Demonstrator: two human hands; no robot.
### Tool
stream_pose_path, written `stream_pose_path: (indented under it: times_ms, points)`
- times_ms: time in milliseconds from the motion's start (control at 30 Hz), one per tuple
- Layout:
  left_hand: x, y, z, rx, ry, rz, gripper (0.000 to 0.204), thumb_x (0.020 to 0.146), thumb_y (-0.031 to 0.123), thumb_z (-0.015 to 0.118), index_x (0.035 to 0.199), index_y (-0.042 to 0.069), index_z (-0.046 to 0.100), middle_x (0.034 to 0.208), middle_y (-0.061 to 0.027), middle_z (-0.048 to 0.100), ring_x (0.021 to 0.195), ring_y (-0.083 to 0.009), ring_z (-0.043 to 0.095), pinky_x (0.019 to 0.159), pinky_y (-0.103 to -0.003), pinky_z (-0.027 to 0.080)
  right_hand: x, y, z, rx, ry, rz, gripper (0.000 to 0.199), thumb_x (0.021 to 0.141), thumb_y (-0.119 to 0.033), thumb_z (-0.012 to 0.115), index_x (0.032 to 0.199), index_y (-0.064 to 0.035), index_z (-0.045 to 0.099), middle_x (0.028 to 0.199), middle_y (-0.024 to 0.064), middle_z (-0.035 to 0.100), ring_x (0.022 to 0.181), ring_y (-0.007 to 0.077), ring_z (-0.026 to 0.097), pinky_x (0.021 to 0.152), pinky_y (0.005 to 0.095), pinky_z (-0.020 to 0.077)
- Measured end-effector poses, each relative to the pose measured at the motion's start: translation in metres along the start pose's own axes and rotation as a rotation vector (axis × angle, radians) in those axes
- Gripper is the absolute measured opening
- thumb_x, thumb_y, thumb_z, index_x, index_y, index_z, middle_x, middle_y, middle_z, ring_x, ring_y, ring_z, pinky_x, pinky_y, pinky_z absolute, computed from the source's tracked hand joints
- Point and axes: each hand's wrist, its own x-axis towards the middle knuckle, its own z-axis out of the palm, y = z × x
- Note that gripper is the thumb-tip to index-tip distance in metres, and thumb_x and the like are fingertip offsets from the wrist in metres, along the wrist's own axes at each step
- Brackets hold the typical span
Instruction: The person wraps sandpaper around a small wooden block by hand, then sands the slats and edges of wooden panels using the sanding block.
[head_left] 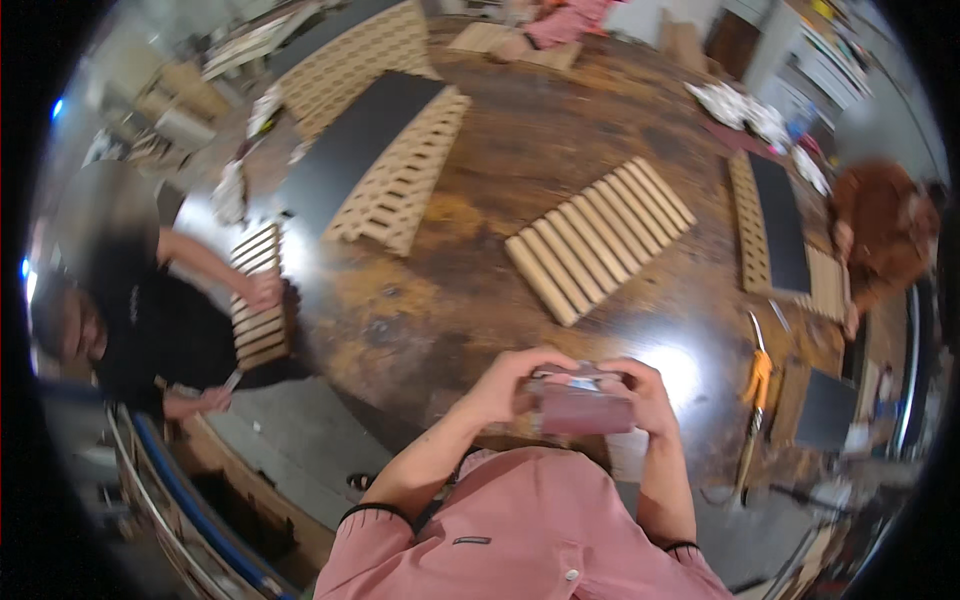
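Pinkish block point(585, 408) gripped between both hands' fingers, left hand point(510, 385), right hand point(648, 395) (chest-high), above round wooden table point(520, 160).

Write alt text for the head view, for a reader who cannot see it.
A person in a pink shirt holds a small pinkish block in both hands, left hand and right hand, above a round dark wooden table. A slatted wooden panel lies on the table beyond; two other people work at the table's left and right edges.
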Motion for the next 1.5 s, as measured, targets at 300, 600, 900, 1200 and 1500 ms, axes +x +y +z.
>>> stream_pose_path:
  times_ms: [300, 600, 900, 1200, 1500]
  points:
    - [-0.001, 0.005, 0.018, 0.029, 0.047, 0.067, 0.062, 0.067, -0.019, 0.067, 0.125, 0.004, 0.070, 0.114, -0.0114, 0.074, 0.111, -0.0194, 0.068, 0.098, -0.034, 0.051, 0.000, 0.023, -0.011, 0.104, 0.044, -0.217, 0.025, 0.087, 0.008, 0.074, 0.111, -0.0007, 0.078, 0.102, 0.0099, 0.075, 0.090, 0.0176, 0.069, 0.080, 0.0306, 0.0545]
    - [-0.008, 0.025, 0.004, 0.181, 0.052, 0.058, 0.057, 0.071, -0.016, 0.071, 0.125, 0.004, 0.071, 0.112, -0.0116, 0.076, 0.109, -0.0205, 0.071, 0.096, -0.035, 0.054, 0.004, -0.008, 0.006, -0.138, 0.032, -0.313, 0.027, 0.088, 0.006, 0.076, 0.114, -0.0011, 0.076, 0.102, 0.0116, 0.077, 0.092, 0.0188, 0.072, 0.081, 0.0320, 0.0569]
    - [-0.006, 0.045, 0.004, 0.061, -0.017, -0.013, 0.061, 0.073, -0.012, 0.072, 0.131, 0.006, 0.070, 0.120, -0.0129, 0.077, 0.113, -0.0225, 0.073, 0.097, -0.035, 0.054, -0.002, -0.027, 0.000, -0.406, -0.030, -0.557, 0.036, 0.081, 0.007, 0.080, 0.114, -0.0046, 0.076, 0.105, 0.0119, 0.078, 0.096, 0.0233, 0.075, 0.083, 0.0337, 0.0579]
    - [-0.009, 0.042, 0.007, 0.034, -0.001, 0.045, 0.065, 0.068, -0.015, 0.068, 0.129, 0.007, 0.073, 0.113, -0.0105, 0.076, 0.105, -0.0217, 0.071, 0.090, -0.033, 0.054, -0.003, -0.032, 0.001, -0.292, -0.065, -0.581, 0.039, 0.074, 0.011, 0.082, 0.108, -0.0073, 0.080, 0.112, 0.0115, 0.077, 0.102, 0.0259, 0.074, 0.084, 0.0335, 0.0588]
    - [-0.013, 0.037, 0.011, 0.195, 0.143, 0.012, 0.029, 0.092, 0.010, 0.080, 0.120, 0.006, 0.074, 0.095, -0.0080, 0.067, 0.083, -0.0177, 0.063, 0.072, -0.032, 0.050, -0.008, -0.036, 0.011, -0.361, -0.050, -0.515, 0.032, 0.083, 0.011, 0.076, 0.107, -0.0095, 0.083, 0.118, 0.0117, 0.074, 0.106, 0.0239, 0.072, 0.088, 0.0335, 0.0585]
